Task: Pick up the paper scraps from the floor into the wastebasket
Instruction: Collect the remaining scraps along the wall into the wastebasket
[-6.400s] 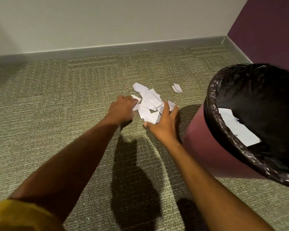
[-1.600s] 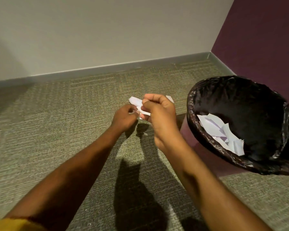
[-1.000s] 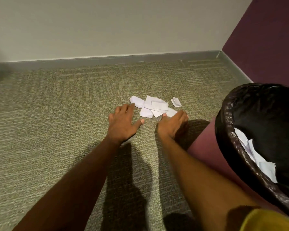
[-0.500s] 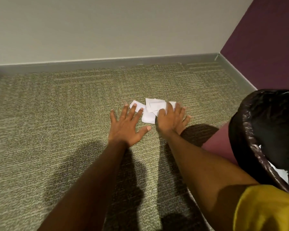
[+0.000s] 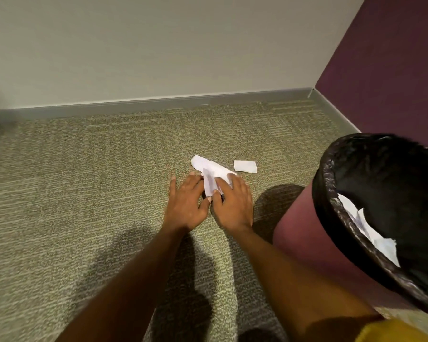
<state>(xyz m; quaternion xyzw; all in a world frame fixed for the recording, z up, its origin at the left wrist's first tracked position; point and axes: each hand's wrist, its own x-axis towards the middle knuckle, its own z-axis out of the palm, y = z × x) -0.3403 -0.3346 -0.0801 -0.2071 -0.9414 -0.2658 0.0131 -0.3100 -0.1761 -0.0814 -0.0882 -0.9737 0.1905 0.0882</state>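
1. Left hand (image 5: 185, 204): fingers straight, flat on the carpet (image 5: 84, 193), tips touching the scrap pile (image 5: 209, 172) from the left.
2. Right hand (image 5: 232, 206): fingers laid over the pile's right side, pressing, not curled round it.
3. Loose scrap (image 5: 245, 166): just right of the pile, apart.
4. Wastebasket (image 5: 297, 230): near right, binned scraps (image 5: 383, 245) inside.
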